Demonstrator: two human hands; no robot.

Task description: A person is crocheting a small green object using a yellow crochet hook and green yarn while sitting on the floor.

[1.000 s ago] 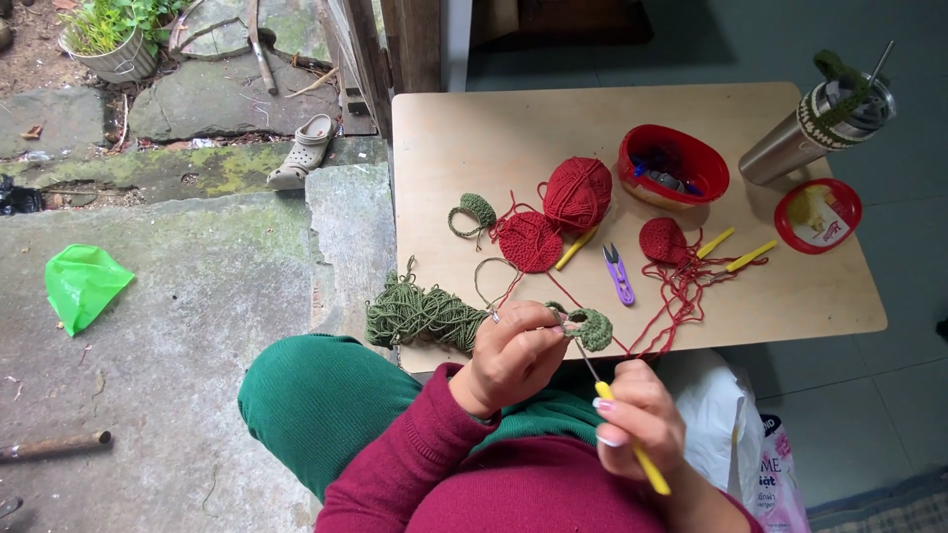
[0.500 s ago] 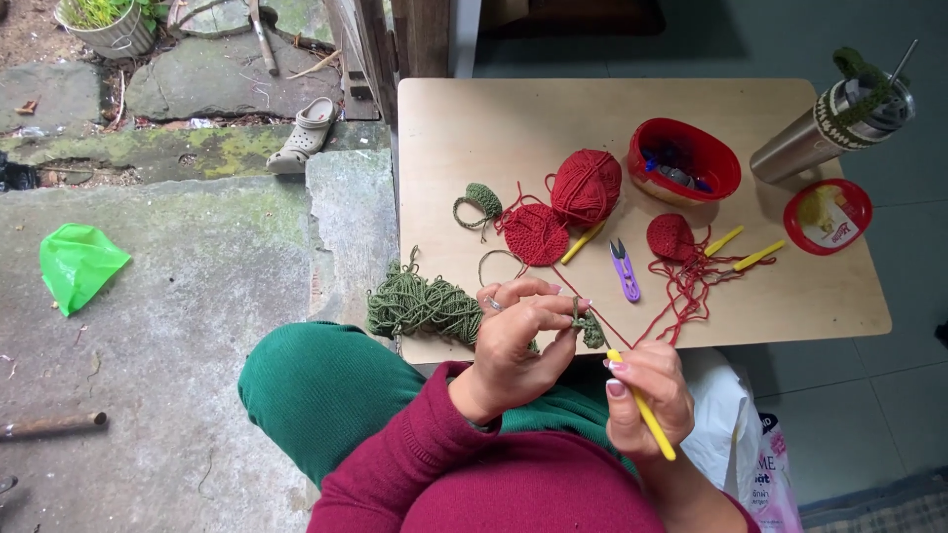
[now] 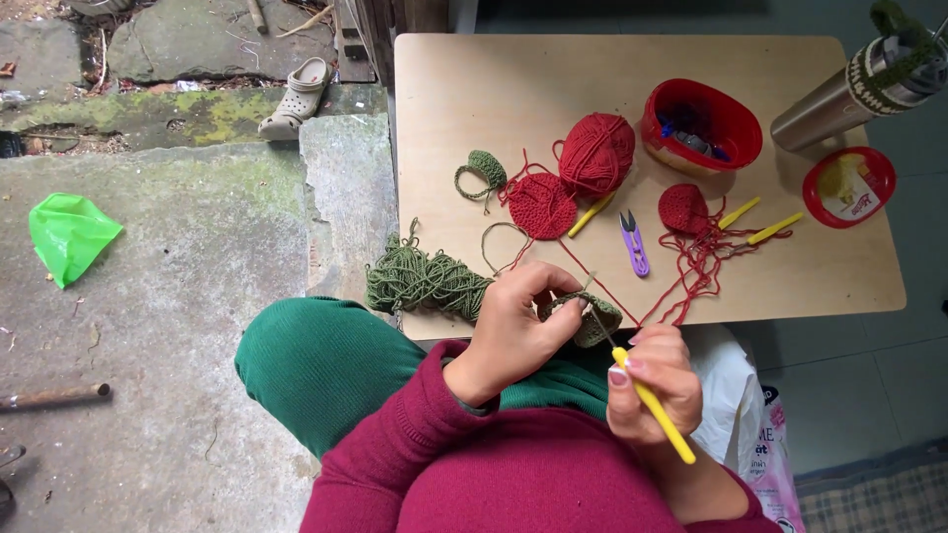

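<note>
At the tabletop's near edge, left hand pinches the soft, floppy green crochet piece by its rim; right hand grips a light, stiff yellow hook

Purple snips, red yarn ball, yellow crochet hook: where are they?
purple snips [image 3: 634, 244], head view, on the handle loop.
red yarn ball [image 3: 595, 152], head view, on its middle.
yellow crochet hook [image 3: 656, 415], head view, on the handle in the right hand.

The steel flask (top right) runs past the frame edge.
</note>
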